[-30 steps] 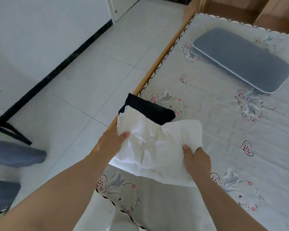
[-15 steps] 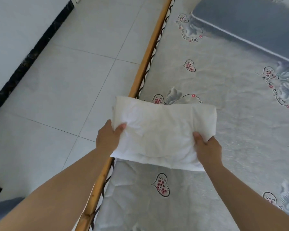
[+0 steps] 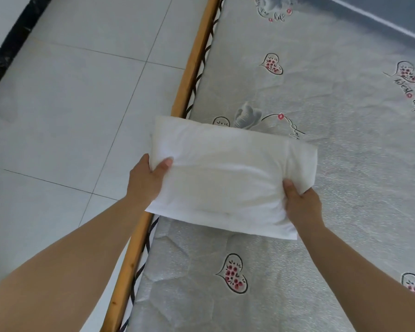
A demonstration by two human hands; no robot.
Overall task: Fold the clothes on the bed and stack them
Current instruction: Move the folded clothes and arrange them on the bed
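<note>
Bed (image 3: 297, 271): patterned grey mattress cover fills the right of the view, wooden side rail (image 3: 192, 68) running along its left edge, tiled floor (image 3: 70, 116) beyond. Change since a second ago: the black folded garment that lay at the bed edge is no longer visible; the white garment (image 3: 225, 178) now sits over that spot, so it has probably been set on top of it (the black piece is fully hidden, so contact cannot be confirmed). White garment is a flat folded rectangle, its left end overhanging the rail slightly. Left hand (image 3: 146, 180) pinches the left edge, thumb on top; right hand (image 3: 300, 204) likewise clamps the lower right corner, so neither grip is released. Judgement: stacking of this item is nearly done; what remains is letting go, perhaps after nudging the pile inward off the rail.
</note>
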